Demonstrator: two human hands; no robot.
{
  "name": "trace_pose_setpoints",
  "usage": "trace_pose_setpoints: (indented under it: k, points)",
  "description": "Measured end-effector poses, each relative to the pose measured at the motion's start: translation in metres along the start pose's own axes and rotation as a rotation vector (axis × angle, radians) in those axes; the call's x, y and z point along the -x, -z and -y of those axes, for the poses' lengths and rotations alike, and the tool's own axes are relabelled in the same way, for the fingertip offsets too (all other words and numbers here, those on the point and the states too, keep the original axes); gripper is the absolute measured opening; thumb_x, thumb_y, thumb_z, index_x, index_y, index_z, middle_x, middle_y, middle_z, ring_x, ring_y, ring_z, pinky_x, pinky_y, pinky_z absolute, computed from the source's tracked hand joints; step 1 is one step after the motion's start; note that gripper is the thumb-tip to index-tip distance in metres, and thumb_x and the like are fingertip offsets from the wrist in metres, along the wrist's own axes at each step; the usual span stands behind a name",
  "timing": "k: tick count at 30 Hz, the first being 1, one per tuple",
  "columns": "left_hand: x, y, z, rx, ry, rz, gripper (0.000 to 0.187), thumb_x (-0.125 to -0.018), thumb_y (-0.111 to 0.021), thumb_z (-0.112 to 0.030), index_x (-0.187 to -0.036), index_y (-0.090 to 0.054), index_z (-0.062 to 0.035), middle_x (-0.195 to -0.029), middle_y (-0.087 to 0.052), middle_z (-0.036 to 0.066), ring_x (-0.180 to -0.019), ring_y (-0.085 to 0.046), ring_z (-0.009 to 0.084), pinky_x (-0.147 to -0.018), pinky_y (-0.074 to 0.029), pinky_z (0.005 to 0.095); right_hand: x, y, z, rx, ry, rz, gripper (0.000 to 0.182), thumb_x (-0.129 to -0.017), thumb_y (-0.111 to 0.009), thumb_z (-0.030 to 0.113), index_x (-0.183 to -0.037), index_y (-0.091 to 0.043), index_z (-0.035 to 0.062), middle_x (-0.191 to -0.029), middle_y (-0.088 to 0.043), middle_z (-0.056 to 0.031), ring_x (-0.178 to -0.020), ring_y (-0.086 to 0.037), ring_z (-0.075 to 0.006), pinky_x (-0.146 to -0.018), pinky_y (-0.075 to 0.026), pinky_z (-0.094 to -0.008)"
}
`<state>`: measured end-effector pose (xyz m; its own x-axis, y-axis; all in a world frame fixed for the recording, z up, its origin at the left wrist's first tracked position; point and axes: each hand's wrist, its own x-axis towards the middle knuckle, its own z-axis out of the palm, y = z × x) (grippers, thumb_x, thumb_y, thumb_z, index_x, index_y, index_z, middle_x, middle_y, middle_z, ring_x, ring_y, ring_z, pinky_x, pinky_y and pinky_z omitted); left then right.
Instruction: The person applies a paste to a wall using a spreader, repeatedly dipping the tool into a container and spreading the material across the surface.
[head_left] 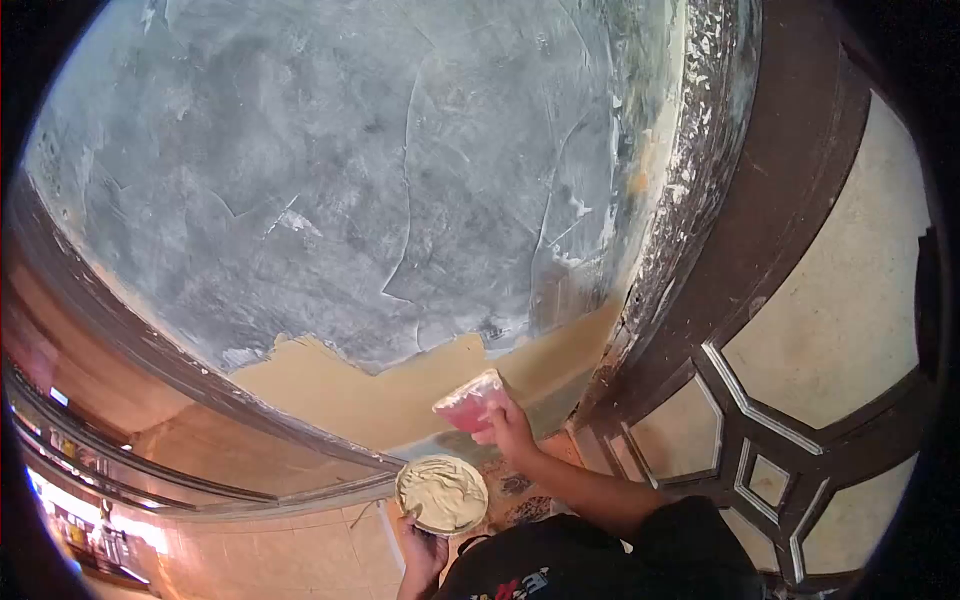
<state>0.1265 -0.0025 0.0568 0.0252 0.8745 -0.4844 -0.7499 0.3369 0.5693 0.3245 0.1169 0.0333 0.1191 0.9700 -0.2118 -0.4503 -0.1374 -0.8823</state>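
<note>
My left hand (423,548) is closed on the near edge of a round bowl (399,490), holding it low in front of my body. Thick cream putty (444,494) with a ridged surface fills the bowl. In my right hand (509,430) is a pink putty spreader (465,408), its wide edge coated with pale putty. The spreader overlaps the lower wall, over a smooth beige band (345,395) of putty. Above that band the wall (300,160) is mottled grey with fine raised lines and a few white patches.
Dark trim (690,170) spotted with white borders the wall on the right. Beyond it stands a dark panelled door (785,270) with cream insets and silver moulding. A brown ledge (110,295) edges the left side, and floor tiles (265,555) lie below.
</note>
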Motion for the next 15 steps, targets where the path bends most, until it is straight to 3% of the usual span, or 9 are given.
trace_pose_setpoints:
  k: [3, 5, 9, 11, 13, 15]
  points:
    - [-0.003, 0.006, 0.003, 0.014, -0.025, 0.007, 0.057, -0.077, -0.048, -0.029, -0.127, -0.04, -0.003, -0.126, -0.049, 0.012, -0.114, -0.05, 0.027, -0.097, -0.041, 0.0403, 0.004, -0.003, -0.002, -0.014, -0.042, 0.001, 0.035, -0.096, -0.04, 0.025, -0.122, -0.04, 0.001, -0.099, -0.057, -0.0112, -0.063, -0.063, -0.0186, -0.055, -0.053, -0.0281]
    - [0.001, 0.005, 0.004, 0.008, -0.014, -0.004, 0.057, -0.077, -0.048, -0.029, -0.127, -0.041, -0.0031, -0.127, -0.049, 0.012, -0.115, -0.05, 0.0271, -0.097, -0.041, 0.0403, -0.001, -0.022, 0.016, 0.063, 0.204, 0.072, 0.033, -0.096, -0.04, 0.023, -0.121, -0.04, 0.0007, -0.097, -0.057, -0.009, -0.063, -0.063, -0.0182, -0.056, -0.053, -0.0275]
    - [-0.005, 0.013, 0.005, -0.005, 0.009, 0.015, 0.056, -0.077, -0.049, -0.03, -0.126, -0.041, -0.0031, -0.126, -0.049, 0.012, -0.114, -0.05, 0.027, -0.098, -0.041, 0.0407, -0.007, -0.042, 0.052, -0.094, 0.133, 0.092, 0.035, -0.095, -0.044, 0.027, -0.113, -0.042, -0.0022, -0.089, -0.055, -0.0086, -0.061, -0.062, -0.0181, -0.056, -0.052, -0.0275]
    - [-0.003, 0.008, 0.003, -0.027, 0.002, -0.011, 0.056, -0.077, -0.05, -0.03, -0.126, -0.042, -0.0032, -0.125, -0.05, 0.012, -0.113, -0.051, 0.0268, -0.097, -0.041, 0.0411, -0.013, -0.024, 0.021, -0.092, 0.137, 0.049, 0.036, -0.094, -0.044, 0.027, -0.115, -0.041, -0.001, -0.089, -0.055, -0.0087, -0.061, -0.062, -0.018, -0.055, -0.052, -0.0268]
    - [0.0, 0.003, 0.002, -0.021, -0.009, -0.001, 0.056, -0.077, -0.051, -0.03, -0.125, -0.043, -0.0033, -0.124, -0.051, 0.011, -0.112, -0.052, 0.0265, -0.096, -0.042, 0.0414, -0.004, -0.005, -0.007, -0.05, -0.057, -0.015, 0.037, -0.094, -0.045, 0.027, -0.119, -0.04, 0.0006, -0.091, -0.055, -0.0092, -0.062, -0.063, -0.0181, -0.055, -0.053, -0.0258]
    - [0.0, 0.0, 0.002, -0.013, -0.04, 0.016, 0.055, -0.077, -0.051, -0.03, -0.125, -0.043, -0.0034, -0.124, -0.051, 0.011, -0.112, -0.052, 0.0265, -0.096, -0.042, 0.0413, 0.001, -0.002, -0.015, -0.025, -0.077, -0.004, 0.036, -0.094, -0.044, 0.026, -0.122, -0.039, 0.0024, -0.093, -0.055, -0.0091, -0.063, -0.062, -0.0182, -0.055, -0.053, -0.0248]
